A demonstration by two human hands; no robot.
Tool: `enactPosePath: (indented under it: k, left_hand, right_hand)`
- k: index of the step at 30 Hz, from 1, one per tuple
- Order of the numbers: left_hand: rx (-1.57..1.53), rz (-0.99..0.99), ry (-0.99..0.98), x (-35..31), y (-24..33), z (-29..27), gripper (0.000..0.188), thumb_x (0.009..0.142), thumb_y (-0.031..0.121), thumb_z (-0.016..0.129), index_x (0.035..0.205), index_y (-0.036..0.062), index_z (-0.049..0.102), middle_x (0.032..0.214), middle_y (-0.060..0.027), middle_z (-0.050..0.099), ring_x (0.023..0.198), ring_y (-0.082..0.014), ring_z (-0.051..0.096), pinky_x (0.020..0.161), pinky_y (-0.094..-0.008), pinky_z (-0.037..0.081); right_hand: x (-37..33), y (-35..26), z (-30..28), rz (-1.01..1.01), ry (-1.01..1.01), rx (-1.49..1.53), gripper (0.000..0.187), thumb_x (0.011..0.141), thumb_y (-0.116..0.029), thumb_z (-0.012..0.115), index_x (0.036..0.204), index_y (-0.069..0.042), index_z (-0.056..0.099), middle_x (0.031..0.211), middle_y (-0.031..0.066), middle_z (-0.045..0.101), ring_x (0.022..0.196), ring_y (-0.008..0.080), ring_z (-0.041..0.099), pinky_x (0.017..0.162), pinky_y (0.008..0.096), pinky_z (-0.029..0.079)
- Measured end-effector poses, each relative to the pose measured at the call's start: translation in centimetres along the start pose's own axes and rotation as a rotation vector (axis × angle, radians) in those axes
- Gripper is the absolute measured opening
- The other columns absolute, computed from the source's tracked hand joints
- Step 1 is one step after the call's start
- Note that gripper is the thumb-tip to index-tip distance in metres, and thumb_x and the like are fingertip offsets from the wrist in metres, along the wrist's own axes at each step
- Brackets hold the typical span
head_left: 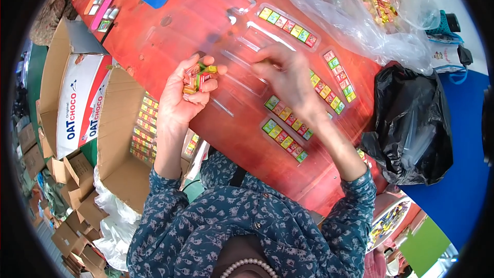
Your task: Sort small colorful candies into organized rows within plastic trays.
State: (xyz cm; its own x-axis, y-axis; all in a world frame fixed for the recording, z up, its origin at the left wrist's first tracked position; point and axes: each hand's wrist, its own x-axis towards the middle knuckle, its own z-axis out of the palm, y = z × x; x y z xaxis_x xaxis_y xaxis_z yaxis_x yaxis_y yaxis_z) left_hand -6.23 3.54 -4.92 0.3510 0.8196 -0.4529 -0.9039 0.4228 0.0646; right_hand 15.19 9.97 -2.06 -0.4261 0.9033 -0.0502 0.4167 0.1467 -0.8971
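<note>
My left hand [175, 98], palm up with the fingers curled, cups a bunch of small wrapped sweets [199, 78] in red, yellow and green. To its right, my right hand [290, 74] is smeared by motion, so I cannot make out what its fingers hold, if anything. It hovers over narrow clear plastic trays [242, 80] on the red table [200, 25]. Around it lie several trays filled with a row of sweets, among them a far tray [288, 27], a right-hand tray [339, 75] and a near tray [284, 141].
A large clear bag [355, 38] of loose sweets spreads over the far right. Beside my right forearm sits a black plastic bag [406, 118] with clear plastic inside. On the left stands an open cardboard box [118, 144] containing filled trays. A tub [393, 221] of sweets is at lower right.
</note>
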Motion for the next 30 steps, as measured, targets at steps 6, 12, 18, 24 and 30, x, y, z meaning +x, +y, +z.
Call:
enactPosePath:
  k: [6, 12, 18, 24, 30]
  left_hand:
    - [0.007, -0.006, 0.0, 0.1, 0.0, 0.2, 0.026, 0.089, 0.024, 0.055, 0.098, -0.0001, 0.057, 0.1, -0.0225, 0.057, 0.059, -0.0115, 0.045, 0.031, -0.0132, 0.032]
    - [0.006, 0.003, 0.002, 0.1, -0.1, 0.2, 0.026, 0.088, 0.024, 0.055, 0.099, -0.0001, 0.057, 0.098, -0.0232, 0.058, 0.059, -0.0119, 0.045, 0.031, -0.014, 0.031]
    - [0.074, 0.019, 0.022, 0.4, 0.5, 1.0, 0.027, 0.087, 0.024, 0.056, 0.097, -0.0008, 0.058, 0.099, -0.0237, 0.058, 0.059, -0.0136, 0.048, 0.031, -0.0141, 0.031]
    - [0.31, 0.058, 0.096, 2.0, 1.1, 3.9, 0.027, 0.09, 0.023, 0.052, 0.1, -0.0013, 0.058, 0.103, -0.0251, 0.057, 0.058, -0.0121, 0.045, 0.03, -0.013, 0.034]
    - [0.416, 0.042, 0.073, 5.4, 2.3, 6.1, 0.024, 0.084, 0.015, 0.061, 0.102, -0.0012, 0.059, 0.103, -0.0244, 0.06, 0.057, -0.014, 0.05, 0.032, -0.0136, 0.033]
  right_hand:
    - [-0.3, -0.4, 1.4, -0.025, 0.006, 0.075, 0.013, 0.075, 0.004, 0.059, 0.087, -0.001, 0.064, 0.076, 0.0121, 0.062, 0.066, 0.0193, 0.059, 0.06, 0.0312, 0.046]
    - [-0.4, -0.2, -2.2, 0.168, 0.059, 0.163, 0.014, 0.083, -0.006, 0.061, 0.093, 0.003, 0.064, 0.074, 0.0004, 0.061, 0.066, 0.0057, 0.052, 0.058, 0.0212, 0.042]
    - [0.7, 1.5, -7.2, 0.034, 0.346, -0.412, 0.018, 0.078, -0.007, 0.063, 0.093, 0.002, 0.063, 0.079, 0.0149, 0.065, 0.067, 0.0219, 0.062, 0.064, 0.0328, 0.048]
    - [1.3, 2.7, -7.5, -0.008, 0.346, -0.525, 0.02, 0.076, -0.006, 0.066, 0.095, 0.001, 0.063, 0.085, 0.0172, 0.059, 0.073, 0.03, 0.06, 0.065, 0.0368, 0.046]
    - [1.3, 3.4, -7.0, 0.029, 0.328, -0.561, 0.017, 0.074, -0.005, 0.066, 0.09, 0.0, 0.064, 0.089, 0.0172, 0.058, 0.082, 0.0346, 0.058, 0.071, 0.0399, 0.046]
